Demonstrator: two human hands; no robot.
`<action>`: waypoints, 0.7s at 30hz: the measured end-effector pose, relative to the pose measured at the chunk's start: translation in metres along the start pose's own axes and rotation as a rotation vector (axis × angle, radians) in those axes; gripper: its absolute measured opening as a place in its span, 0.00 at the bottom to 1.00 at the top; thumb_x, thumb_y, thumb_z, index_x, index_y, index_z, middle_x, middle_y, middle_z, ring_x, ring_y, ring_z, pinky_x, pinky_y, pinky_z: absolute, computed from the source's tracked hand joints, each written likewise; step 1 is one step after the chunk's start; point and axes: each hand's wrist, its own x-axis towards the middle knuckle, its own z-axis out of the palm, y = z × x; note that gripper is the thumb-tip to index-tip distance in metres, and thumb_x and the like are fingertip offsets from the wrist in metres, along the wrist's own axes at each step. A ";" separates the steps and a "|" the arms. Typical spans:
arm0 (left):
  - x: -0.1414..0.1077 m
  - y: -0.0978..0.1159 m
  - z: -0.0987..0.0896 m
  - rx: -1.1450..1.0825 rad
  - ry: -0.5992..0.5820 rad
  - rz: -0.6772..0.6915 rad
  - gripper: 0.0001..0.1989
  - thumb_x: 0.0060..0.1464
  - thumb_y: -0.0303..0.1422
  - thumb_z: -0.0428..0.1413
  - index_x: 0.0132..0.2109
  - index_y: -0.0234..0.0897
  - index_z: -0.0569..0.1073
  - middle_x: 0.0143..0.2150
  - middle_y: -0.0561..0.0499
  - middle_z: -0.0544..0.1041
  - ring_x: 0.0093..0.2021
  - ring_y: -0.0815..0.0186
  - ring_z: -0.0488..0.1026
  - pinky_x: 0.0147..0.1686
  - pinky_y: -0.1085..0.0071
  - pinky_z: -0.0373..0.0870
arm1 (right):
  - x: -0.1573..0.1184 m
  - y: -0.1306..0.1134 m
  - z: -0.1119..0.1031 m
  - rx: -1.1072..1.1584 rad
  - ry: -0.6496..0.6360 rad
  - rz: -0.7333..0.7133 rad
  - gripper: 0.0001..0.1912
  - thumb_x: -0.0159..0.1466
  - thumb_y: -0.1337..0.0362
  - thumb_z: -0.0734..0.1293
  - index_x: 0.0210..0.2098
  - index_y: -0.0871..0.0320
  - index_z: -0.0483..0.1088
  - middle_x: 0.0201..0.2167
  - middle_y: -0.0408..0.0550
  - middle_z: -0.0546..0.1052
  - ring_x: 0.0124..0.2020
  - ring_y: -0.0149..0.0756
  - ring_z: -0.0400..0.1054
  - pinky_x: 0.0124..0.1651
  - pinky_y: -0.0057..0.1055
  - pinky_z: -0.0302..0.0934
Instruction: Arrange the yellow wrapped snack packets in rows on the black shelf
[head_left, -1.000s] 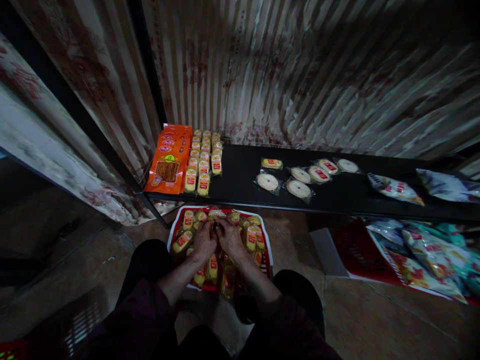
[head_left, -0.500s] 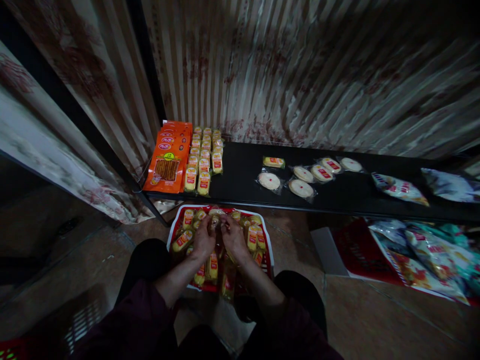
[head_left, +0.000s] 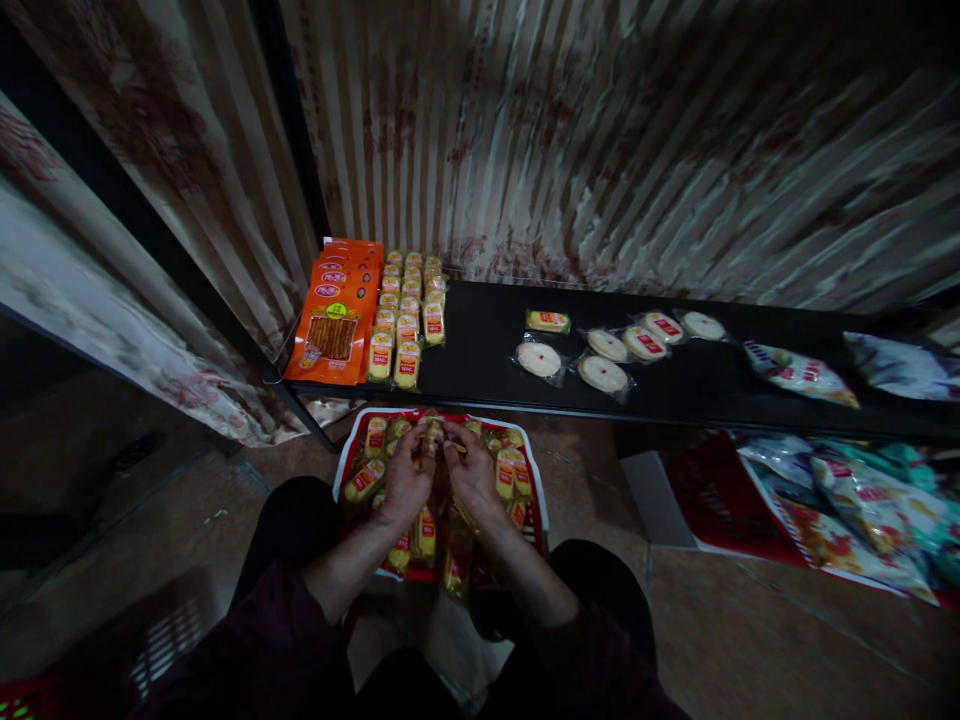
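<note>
Over a red basket with a white rim (head_left: 541, 490), my two hands are close together among wrapped snack cakes. My left hand (head_left: 409, 482) is closed on a wrapped snack cake (head_left: 432, 436) in clear film. Right beside it, my right hand (head_left: 472, 478) has its fingers curled inward; a small yellowish bit shows at its fingertips, too dim to name. Many yellow cakes with red-orange labels lie loose in the basket, such as the wrapped cake (head_left: 365, 481) at its left side. Between my forearms, another wrapped cake (head_left: 457, 565) leans at the near edge.
A black shelf (head_left: 480, 345) crosses behind the basket. On it are orange snack bags (head_left: 330, 325), rows of wrapped cakes (head_left: 408, 328), round white wrapped pastries (head_left: 538, 360) and a lone cake (head_left: 547, 321). A red carton (head_left: 720, 510) of bags stands at the right.
My hands have shifted slightly, and the right fingers have curled further in. The wrapped cake at my left fingers now shows more upright. Shelf and basket look the same.
</note>
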 end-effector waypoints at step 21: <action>-0.006 0.018 -0.006 0.004 -0.050 0.084 0.16 0.60 0.32 0.45 0.53 0.37 0.69 0.55 0.45 0.72 0.57 0.63 0.68 0.58 0.61 0.63 | 0.000 -0.015 -0.009 0.571 -0.068 0.423 0.19 0.58 0.50 0.66 0.42 0.56 0.73 0.42 0.49 0.79 0.43 0.40 0.74 0.45 0.35 0.68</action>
